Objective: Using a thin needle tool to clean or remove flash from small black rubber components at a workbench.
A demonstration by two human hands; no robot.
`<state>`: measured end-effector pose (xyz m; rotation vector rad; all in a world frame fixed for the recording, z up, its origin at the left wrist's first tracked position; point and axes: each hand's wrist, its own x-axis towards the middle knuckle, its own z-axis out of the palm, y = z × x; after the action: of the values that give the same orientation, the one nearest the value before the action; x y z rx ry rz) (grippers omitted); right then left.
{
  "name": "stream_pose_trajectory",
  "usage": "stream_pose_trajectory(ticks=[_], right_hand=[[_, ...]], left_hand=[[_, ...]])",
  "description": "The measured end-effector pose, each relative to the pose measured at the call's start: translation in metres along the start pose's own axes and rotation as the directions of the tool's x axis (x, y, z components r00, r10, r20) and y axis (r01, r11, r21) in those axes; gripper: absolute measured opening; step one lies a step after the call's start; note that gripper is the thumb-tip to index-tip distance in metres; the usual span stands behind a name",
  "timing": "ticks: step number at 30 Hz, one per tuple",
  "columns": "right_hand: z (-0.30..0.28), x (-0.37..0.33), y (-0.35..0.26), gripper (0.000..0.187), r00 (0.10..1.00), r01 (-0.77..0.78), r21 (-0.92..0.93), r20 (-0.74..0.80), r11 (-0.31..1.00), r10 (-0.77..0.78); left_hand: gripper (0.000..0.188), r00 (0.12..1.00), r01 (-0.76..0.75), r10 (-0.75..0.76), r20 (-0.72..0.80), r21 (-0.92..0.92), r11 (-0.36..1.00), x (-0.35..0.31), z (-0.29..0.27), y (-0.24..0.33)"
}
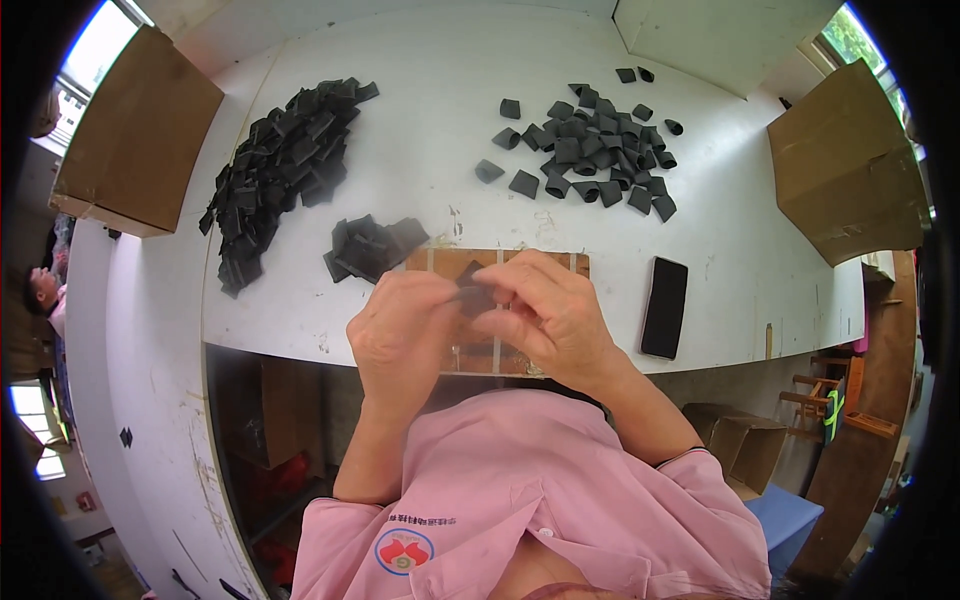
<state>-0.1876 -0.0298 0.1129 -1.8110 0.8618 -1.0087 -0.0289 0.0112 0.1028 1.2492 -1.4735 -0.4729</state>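
My left hand [400,318] and my right hand [548,308] come together over a brown board [572,262] at the table's near edge. Between their pinched fingertips is a small dark grey piece [474,272] of soft sheet material, mostly covered by the fingers. My left hand is smeared by motion, but its fingers are closed at the piece. Just beyond my left hand lies a small heap of flat dark pieces [368,248]. A bigger heap of flat pieces [290,160] spreads at the far left. Short open sleeves [568,150] of like material lie scattered at the far right.
A black phone [665,308] lies right of my right hand. Cardboard boxes stand on the white table [430,140], one at the left [140,135] and one at the right [845,165]. Another person [45,290] is at the far left. An open carton [735,445] stands below the table.
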Motion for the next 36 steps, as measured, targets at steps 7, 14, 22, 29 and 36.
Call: stream_pose_trajectory(ticks=[7, 14, 22, 29, 36], right_hand=[[0.014, 0.002, 0.020, 0.016, 0.920, 0.350, -0.370, -0.038, 0.860, -0.391], [0.019, 0.005, 0.031, 0.016, 0.907, 0.345, -0.334, -0.123, 0.877, -0.404], [0.020, 0.004, 0.028, 0.015, 0.902, 0.373, -0.342, -0.083, 0.862, -0.423], [0.006, 0.009, 0.026, 0.013, 0.905, 0.403, -0.389, 0.037, 0.828, -0.423], [-0.046, 0.038, 0.067, 0.018, 0.869, -0.207, 0.161, -0.423, 0.965, 0.257]], left_hand=[[0.012, 0.994, 0.094, -0.087, 0.060, -0.125, 0.988, -0.006, 0.001, -0.008], [0.011, 0.990, 0.101, -0.090, 0.105, -0.109, 0.989, 0.005, 0.010, -0.004], [0.007, 0.991, -0.120, 0.114, -0.072, -0.087, 0.989, -0.006, 0.019, -0.019], [0.012, 0.987, -0.113, 0.096, -0.126, -0.136, 0.984, -0.016, 0.030, -0.035], [0.022, 0.924, 0.382, -0.367, -0.106, 0.245, 0.891, -0.034, 0.061, -0.111]])
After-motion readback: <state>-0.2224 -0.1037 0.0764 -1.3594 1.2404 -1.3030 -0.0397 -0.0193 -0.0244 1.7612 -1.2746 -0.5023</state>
